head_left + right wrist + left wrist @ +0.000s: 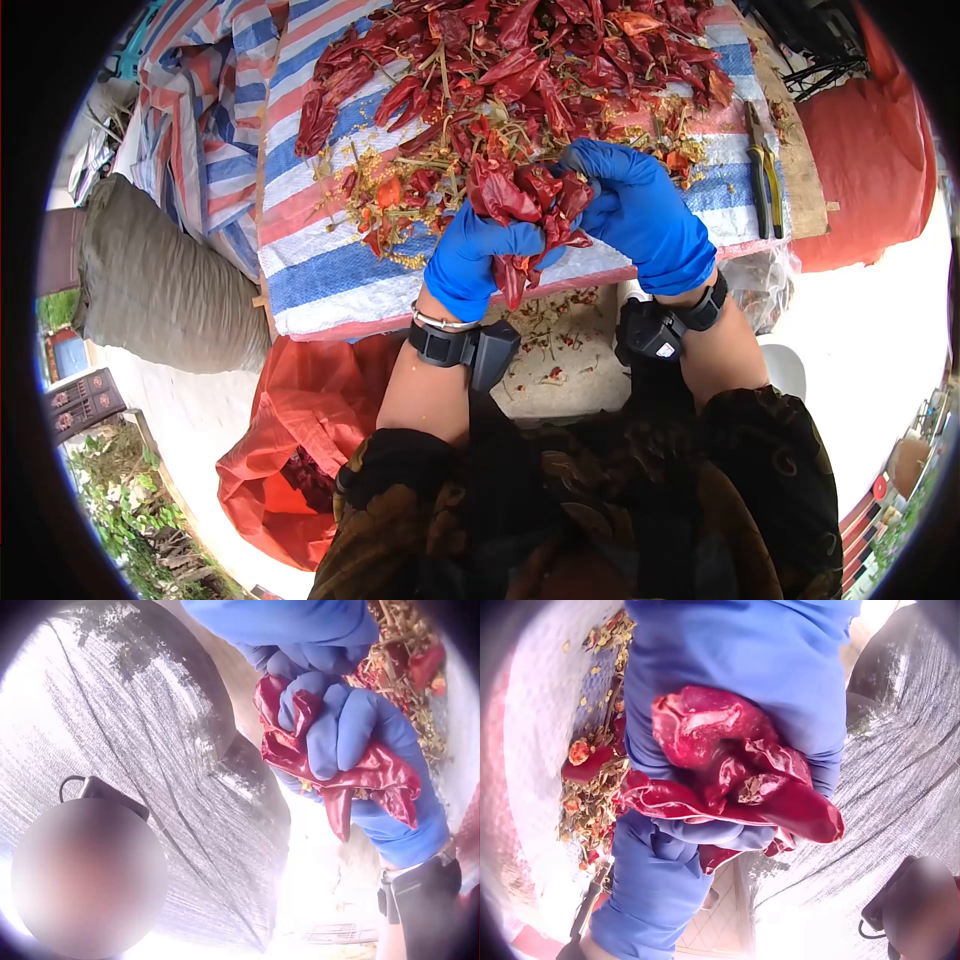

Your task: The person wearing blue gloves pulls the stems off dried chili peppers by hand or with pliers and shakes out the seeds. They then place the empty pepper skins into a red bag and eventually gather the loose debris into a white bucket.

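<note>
Above the near edge of the table, my blue-gloved left hand (485, 250) grips a bunch of dried red chili peppers (510, 190). In the left wrist view the crumpled, glossy chili peppers (727, 772) bulge from the palm. The right wrist view shows the left hand's fingers (337, 735) curled over them. Beside it my right hand (645, 205), also in a blue glove, pinches at the far right end of the bunch with curled fingers. Its fingertips are partly hidden. Beyond both hands lies a large heap of dried chili peppers (540, 70).
Stems and yellow seeds (400, 210) litter the striped sheet (320, 285) covering the table. Pliers (763, 175) with yellow-and-black handles lie at the right edge. An open red bag (300, 430) stands below left; a stuffed grey-green sack (160, 280) and a red sack (865, 165) flank the table.
</note>
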### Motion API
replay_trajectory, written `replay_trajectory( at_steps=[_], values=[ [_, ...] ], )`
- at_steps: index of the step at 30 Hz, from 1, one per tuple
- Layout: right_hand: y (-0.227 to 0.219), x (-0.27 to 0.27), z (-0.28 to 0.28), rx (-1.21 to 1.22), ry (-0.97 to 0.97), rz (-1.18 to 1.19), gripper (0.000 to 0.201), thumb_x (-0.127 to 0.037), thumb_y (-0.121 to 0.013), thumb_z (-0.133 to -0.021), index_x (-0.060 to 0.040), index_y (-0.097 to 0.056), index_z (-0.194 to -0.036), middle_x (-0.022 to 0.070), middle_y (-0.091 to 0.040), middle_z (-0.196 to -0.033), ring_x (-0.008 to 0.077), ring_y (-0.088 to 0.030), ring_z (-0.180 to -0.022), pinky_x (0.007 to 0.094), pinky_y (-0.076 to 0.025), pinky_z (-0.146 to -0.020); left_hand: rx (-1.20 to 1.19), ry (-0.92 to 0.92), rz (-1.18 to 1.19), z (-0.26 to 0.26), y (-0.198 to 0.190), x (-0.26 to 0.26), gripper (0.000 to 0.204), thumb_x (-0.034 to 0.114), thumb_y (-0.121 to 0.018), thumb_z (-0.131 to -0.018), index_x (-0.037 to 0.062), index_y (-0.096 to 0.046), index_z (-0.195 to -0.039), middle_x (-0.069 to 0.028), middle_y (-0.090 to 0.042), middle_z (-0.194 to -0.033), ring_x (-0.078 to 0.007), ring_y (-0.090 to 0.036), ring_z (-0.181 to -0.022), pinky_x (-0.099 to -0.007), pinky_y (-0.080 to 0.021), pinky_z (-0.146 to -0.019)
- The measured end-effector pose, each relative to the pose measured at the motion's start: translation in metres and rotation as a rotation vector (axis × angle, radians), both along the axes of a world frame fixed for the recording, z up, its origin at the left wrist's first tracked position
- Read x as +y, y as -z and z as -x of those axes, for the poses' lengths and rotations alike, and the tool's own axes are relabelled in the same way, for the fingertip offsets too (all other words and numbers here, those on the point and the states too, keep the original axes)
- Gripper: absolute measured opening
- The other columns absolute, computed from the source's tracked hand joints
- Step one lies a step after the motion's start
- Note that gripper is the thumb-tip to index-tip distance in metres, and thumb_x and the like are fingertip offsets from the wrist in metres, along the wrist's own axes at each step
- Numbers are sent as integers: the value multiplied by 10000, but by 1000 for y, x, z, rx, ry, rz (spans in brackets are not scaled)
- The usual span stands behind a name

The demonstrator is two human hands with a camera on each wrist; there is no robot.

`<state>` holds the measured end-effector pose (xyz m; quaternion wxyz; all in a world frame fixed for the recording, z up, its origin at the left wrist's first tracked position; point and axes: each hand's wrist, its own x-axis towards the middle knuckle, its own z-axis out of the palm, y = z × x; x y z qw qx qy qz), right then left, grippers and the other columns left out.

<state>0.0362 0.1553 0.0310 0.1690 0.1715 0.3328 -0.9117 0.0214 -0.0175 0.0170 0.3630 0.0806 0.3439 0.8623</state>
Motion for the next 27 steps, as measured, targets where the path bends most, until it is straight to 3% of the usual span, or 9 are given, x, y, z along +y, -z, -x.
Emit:
replay_trajectory(
  at_steps=[4,7,9,10,14,18,20,25,27],
  values=[
    [10,-1,3,67,4,1,112,-159,-585,-803,-52,-599,-829,-22,-462,-561,42,-297,-439,186,-235,-408,13,38,-97,-3,6,0,629,2,-673,-613,5,-432,-1193,-144,-531,-1133,-272,-522,-1060,-382,-443,-889],
    [-8,3,3,109,-26,-27,129,-143,-557,-822,-28,-601,-857,23,-571,-667,60,-439,-510,197,-359,-480,-101,-14,-84,-3,-1,2,624,5,-671,-616,2,-431,-1192,-146,-528,-1138,-279,-521,-1058,-413,-443,-894],
    [-11,5,7,461,88,-793,170,-131,-531,-836,2,-593,-922,67,-631,-819,101,-567,-693,230,-446,-659,-120,-37,-88,-1,6,0,628,3,-668,-615,1,-423,-1194,-146,-516,-1151,-291,-520,-1057,-452,-448,-885],
    [-4,14,10,576,53,-929,212,-108,-518,-839,-5,-580,-1014,74,-626,-961,128,-576,-886,257,-429,-802,-131,-39,-123,0,9,-2,631,4,-666,-616,4,-419,-1197,-145,-513,-1155,-296,-517,-1058,-457,-458,-871],
    [-11,21,7,514,-3,-1208,279,-57,-508,-838,-66,-559,-1112,43,-579,-1092,100,-524,-966,242,-416,-799,-251,-14,-309,2,14,-10,640,-14,-643,-612,21,-409,-1207,-146,-504,-1159,-310,-500,-1075,-463,-489,-832],
    [-26,9,3,783,116,-1024,271,-74,-519,-848,-57,-555,-1117,52,-588,-1055,95,-540,-913,238,-427,-781,-278,-67,-374,1,19,-9,648,-27,-628,-604,34,-409,-1210,-151,-510,-1146,-313,-490,-1083,-454,-500,-826],
    [-34,1,-3,745,-99,-724,269,-89,-541,-847,-51,-556,-1113,46,-592,-1018,92,-553,-858,228,-440,-752,-330,7,-429,3,20,-9,643,-22,-622,-597,37,-415,-1203,-152,-515,-1131,-304,-492,-1079,-438,-520,-789],
    [-29,-1,-8,699,-149,-770,251,-93,-581,-823,-56,-582,-1071,15,-597,-946,82,-556,-790,224,-447,-685,-231,-22,-267,6,19,-10,606,26,-636,-606,28,-433,-1177,-138,-542,-1064,-303,-551,-944,-377,-533,-705],
    [-32,2,-8,746,-97,-1015,219,-122,-614,-798,-64,-607,-1009,15,-580,-839,85,-542,-714,236,-434,-622,-160,12,-195,8,20,-9,594,46,-644,-607,25,-442,-1165,-132,-554,-1029,-300,-572,-875,-345,-534,-660]
  ],
)
